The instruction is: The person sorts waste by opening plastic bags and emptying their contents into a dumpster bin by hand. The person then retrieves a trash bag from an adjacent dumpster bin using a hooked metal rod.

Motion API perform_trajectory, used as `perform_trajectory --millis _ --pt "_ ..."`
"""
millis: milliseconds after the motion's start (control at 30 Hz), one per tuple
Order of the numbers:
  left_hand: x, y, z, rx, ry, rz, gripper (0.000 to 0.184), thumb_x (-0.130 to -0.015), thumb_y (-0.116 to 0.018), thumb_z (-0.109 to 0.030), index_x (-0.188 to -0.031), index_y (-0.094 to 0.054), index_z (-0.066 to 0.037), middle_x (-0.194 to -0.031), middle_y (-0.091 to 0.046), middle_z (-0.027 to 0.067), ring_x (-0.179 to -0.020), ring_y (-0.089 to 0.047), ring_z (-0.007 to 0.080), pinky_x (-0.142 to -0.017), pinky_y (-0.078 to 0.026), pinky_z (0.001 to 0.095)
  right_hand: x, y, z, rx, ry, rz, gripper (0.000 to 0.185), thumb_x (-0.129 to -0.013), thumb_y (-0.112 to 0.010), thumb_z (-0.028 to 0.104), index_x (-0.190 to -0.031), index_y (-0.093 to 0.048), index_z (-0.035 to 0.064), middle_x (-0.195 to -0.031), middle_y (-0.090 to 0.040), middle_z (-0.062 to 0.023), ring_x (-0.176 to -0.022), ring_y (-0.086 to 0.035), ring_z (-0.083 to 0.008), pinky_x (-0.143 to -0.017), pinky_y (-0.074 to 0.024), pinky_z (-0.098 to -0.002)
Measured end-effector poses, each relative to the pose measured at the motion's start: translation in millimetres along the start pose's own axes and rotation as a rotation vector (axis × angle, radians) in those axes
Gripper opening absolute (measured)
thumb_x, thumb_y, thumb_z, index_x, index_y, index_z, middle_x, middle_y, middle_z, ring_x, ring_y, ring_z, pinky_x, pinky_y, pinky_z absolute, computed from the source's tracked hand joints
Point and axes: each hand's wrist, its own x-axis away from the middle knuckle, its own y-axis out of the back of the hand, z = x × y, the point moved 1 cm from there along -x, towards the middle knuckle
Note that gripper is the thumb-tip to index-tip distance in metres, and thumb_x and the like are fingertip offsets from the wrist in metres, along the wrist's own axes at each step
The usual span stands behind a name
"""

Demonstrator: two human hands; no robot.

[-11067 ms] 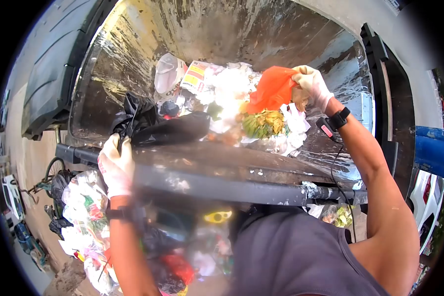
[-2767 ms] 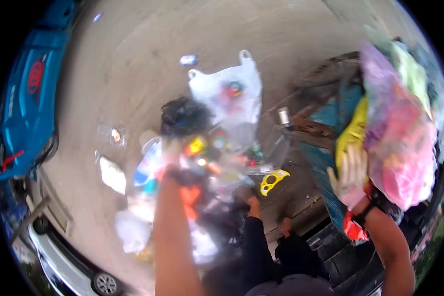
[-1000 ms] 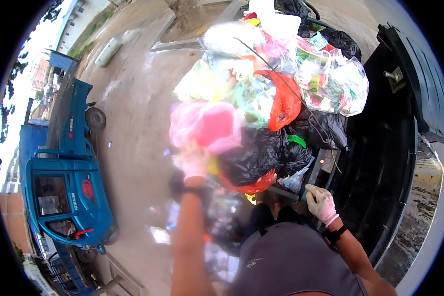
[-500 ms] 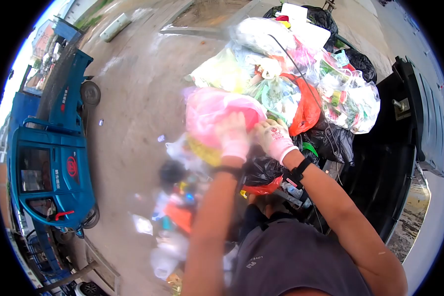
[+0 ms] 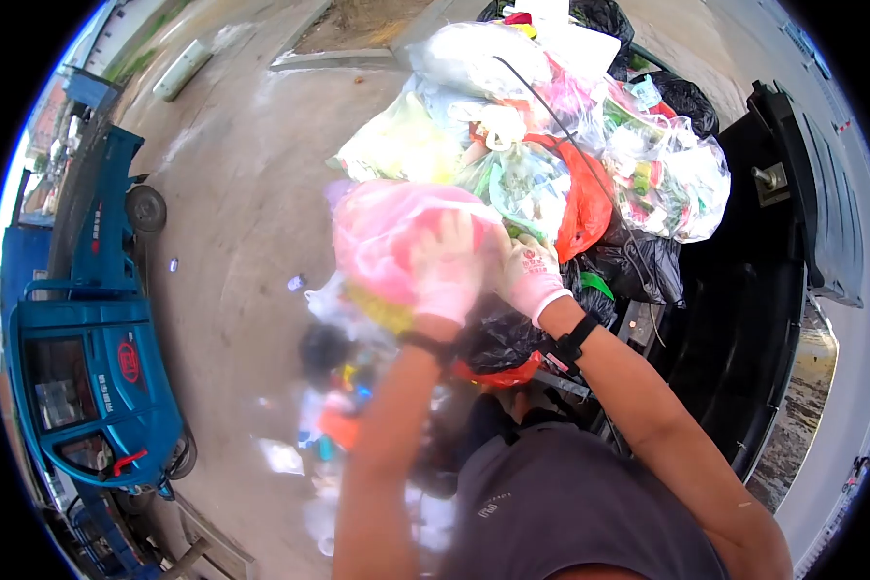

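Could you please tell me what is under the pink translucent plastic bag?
Blurred yellow plastic shows at the lower edge of the pink translucent plastic bag; whatever lies beneath its middle is covered by the bag itself and cannot be seen.

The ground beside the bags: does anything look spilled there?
Yes: a white scrap lies loose on the ground, apart from the pink bag and the heaped bags, so it looks dropped. The litter beside it is blurred.

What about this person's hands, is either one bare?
No, the left hand and the right hand each wear a pale glove.
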Motion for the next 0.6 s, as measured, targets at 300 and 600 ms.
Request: perform_trajectory --millis 300,600 --pt "10.0 56.6 69.0 0.101 0.216 -0.211 0.07 -0.085 -0.067 -0.013 -0.152 -0.046 -0.012 -0.135 -0.063 0.0181 -0.111 -0.066 0.0367 -0.099 -0.052 0.0461 -6.1 27.6 14.1 -0.092 0.013 -0.02 0.056 -0.096 -0.055 0.028 -0.147 -0.049 0.0069 -0.133 -0.065 -0.0191 -0.128 -0.058 -0.0376 -0.11 -0.0414 -0.0491" --pt "26.1 77.2 78.8 0.106 0.115 -0.472 0.066 -0.08 -0.062 -0.004 -0.145 -0.055 -0.011 -0.127 -0.066 0.017 -0.112 -0.066 0.0375 -0.098 -0.053 0.0475 -17.5 32.5 34.9 -0.409 0.084 -0.516 0.059 -0.092 -0.064 0.029 -0.145 -0.051 0.0069 -0.137 -0.061 -0.0221 -0.122 -0.062 -0.0384 -0.104 -0.0472 -0.0475"
